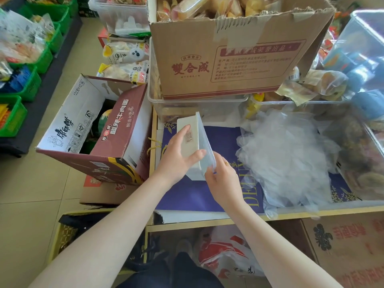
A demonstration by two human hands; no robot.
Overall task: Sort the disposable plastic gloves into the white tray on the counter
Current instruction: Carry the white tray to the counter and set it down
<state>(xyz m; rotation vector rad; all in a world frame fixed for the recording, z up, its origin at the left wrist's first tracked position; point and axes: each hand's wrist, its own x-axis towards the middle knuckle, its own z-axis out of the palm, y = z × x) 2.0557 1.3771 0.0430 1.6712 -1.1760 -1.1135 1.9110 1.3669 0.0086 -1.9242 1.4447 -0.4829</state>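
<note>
Several green baskets [31, 59] of packaged goods line the floor from nine to eleven o'clock. Next, at about nine o'clock of the counter, a red-and-white carton [93, 134] lies open on its side; its white flap reads "康師傅" and "122克×12桶", and the maroon face carries noodle lettering I can only partly read. Above it, toward eleven o'clock, sit snack bags [126, 59] with cartoon print.

At centre, the left hand [178, 156] holds the white tray [190, 140] tipped up on its edge over the purple bag [187, 194] that covers the counter; fingers lie flat and together along the tray's underside, thumb hooked over the lower rim. A small sticker on that underside reads roughly "25122 L". Just beside it, at five o'clock of the tray, the right hand [224, 179], wearing a gold ring, pinches a clear plastic glove [205, 150] against the tray's open face between thumb and fingertips.

At twelve o'clock, a brown cardboard box [228, 59] printed "雙合成" in red rests on a clear bin [197, 104]. To the right, at three o'clock of the hands, the loose pile of gloves [288, 159] lies on the purple bag, whose yellow letters begin "DE". At five o'clock, a lower carton [345, 246] shows red and black characters, unreadable.
</note>
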